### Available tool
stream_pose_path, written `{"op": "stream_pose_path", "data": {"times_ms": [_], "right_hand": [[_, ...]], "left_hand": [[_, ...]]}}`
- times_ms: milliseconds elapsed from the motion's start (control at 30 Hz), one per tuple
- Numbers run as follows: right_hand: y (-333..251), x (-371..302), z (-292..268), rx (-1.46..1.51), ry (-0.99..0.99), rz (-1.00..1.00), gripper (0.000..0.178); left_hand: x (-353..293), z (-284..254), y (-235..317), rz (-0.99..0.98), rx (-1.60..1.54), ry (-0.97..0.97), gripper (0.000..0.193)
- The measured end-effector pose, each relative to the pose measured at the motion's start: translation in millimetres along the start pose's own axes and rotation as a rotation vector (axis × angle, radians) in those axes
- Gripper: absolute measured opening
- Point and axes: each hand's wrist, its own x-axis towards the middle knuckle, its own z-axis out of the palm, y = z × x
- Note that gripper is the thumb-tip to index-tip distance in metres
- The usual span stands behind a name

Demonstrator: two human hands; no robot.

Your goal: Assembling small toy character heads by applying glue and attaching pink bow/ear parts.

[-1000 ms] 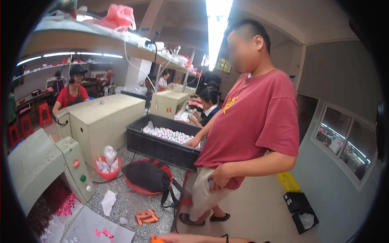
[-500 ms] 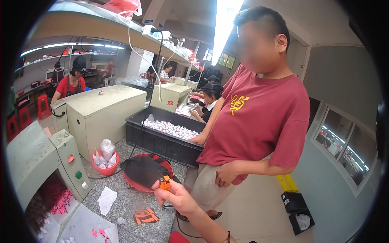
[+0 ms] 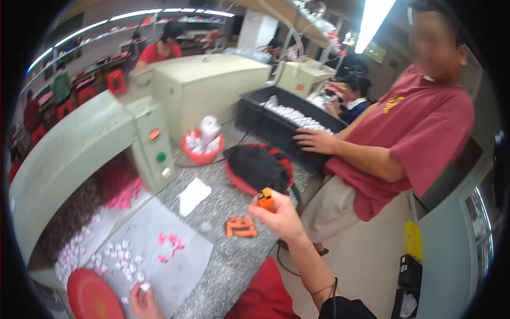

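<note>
My right hand (image 3: 281, 218) is raised over the speckled counter, its thumb and fingers closed round a small orange-and-black block (image 3: 266, 200) whose kind I cannot make out. My left hand (image 3: 144, 304) comes in at the lower edge, fingertips pinching a small white piece (image 3: 145, 286). Beside it lies a grey-white sheet (image 3: 180, 266) bearing scattered white pieces (image 3: 119, 258) and a few pink pieces (image 3: 169, 245). A red round disc (image 3: 94, 297) sits left of my left hand. Below my right hand, a flat orange-and-black item (image 3: 240, 226) rests on the counter.
A pale machine (image 3: 79, 159) with an open mouth stands at left. Behind are a red basket of white bottles (image 3: 203, 150), a black cloth item (image 3: 257, 166) in a red tray, and a black crate (image 3: 255, 118) of white pieces. A person in a red shirt (image 3: 409, 138) touches the crate.
The view has swung left and down, bringing my left hand and the red disc in. My right hand still holds the orange block. The standing person's hand now rests on the crate's side.
</note>
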Motion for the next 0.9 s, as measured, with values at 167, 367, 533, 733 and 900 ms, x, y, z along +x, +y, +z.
{"op": "stream_pose_path", "data": {"times_ms": [167, 367, 533, 733, 900], "right_hand": [[12, 12, 19, -0.106, -0.073, 0.013, 0.011], [23, 6, 18, -0.042, -0.123, -0.067, 0.036], [29, 7, 37, -0.069, -0.017, 0.218, 0.061], [31, 6, 31, -0.241, -0.114, 0.216, 0.060], [41, 10, 33, -0.137, -0.263, 0.297, 0.056]], "left_hand": [[3, 6, 9, -0.037, -0.079, 0.029, 0.034], [-2, 0, 11, -0.022, -0.044, -0.028, 0.034], [-15, 3, 40, -0.126, 0.021, -0.047, 0.029], [-20, 1, 31, -0.132, -0.039, -0.111, 0.030], [-8, 13, 22, -0.073, -0.075, -0.127, 0.031]]}}
